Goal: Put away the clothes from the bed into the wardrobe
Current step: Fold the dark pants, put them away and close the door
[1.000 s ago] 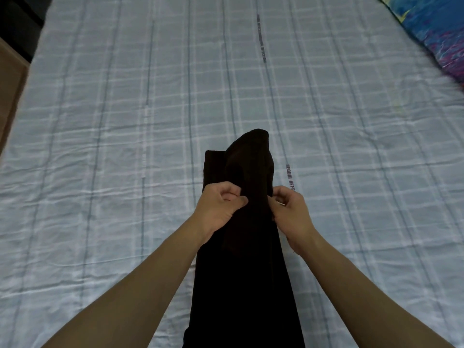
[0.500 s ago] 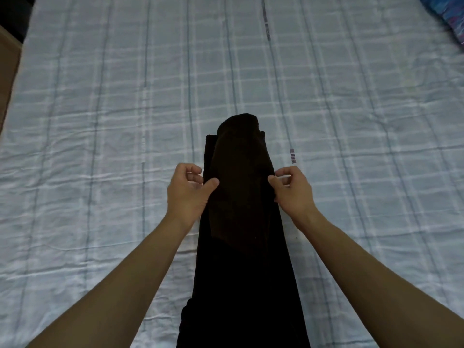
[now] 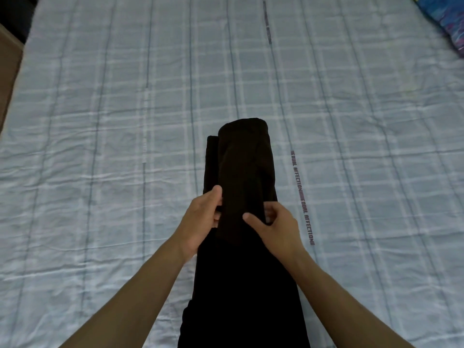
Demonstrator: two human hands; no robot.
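Left hand (image 3: 200, 219) gripping the black garment (image 3: 244, 177) at its left edge, right hand (image 3: 275, 226) pinching its right edge, folded cloth on checked bed (image 3: 100, 146)

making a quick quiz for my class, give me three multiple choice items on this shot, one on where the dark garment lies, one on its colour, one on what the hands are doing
1. Where does the dark garment lie?
A. on the checked bedsheet
B. on a wooden floor
C. on a hanger

2. What colour is the garment?
A. white
B. black
C. red

3. What are the left hand and the right hand doing?
A. both hang idle, off the cloth
B. only the left one touches the cloth
C. both grip the folded cloth, one on each side

Answers:
1 A, the garment runs lengthwise along the pale blue checked sheet.
2 B, the cloth is plainly black against the light sheet.
3 C, each hand has its thumb over the folded top layer and its fingers curled at the edge.
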